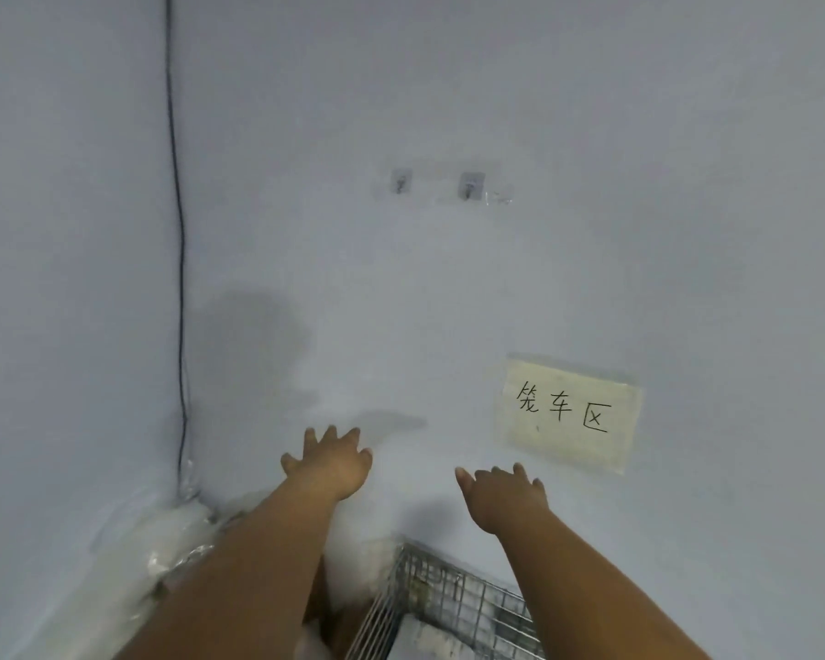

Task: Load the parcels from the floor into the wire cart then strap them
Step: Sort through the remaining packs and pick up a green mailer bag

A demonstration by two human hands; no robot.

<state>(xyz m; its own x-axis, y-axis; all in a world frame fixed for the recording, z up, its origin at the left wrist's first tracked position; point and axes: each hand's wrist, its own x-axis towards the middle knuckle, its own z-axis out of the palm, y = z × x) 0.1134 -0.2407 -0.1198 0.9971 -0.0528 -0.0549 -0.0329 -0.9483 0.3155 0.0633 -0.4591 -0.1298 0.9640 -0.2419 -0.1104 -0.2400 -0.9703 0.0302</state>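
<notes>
Hands: left hand [330, 464] and right hand [503, 493] reached out with fingers spread, grasping nothing.
Cart: grey wire-mesh cart [453, 607] stood below, against the pale wall [448, 278].
Parcels: none clearly seen.
Handling: cart looked rigid; best gripped at its rim.

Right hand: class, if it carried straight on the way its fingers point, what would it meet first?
Probably the wall. The right hand is open, fingers pointing up and forward, with only bare wall ahead; the sign sits off to its right. Depth to the wall is unclear.
</notes>
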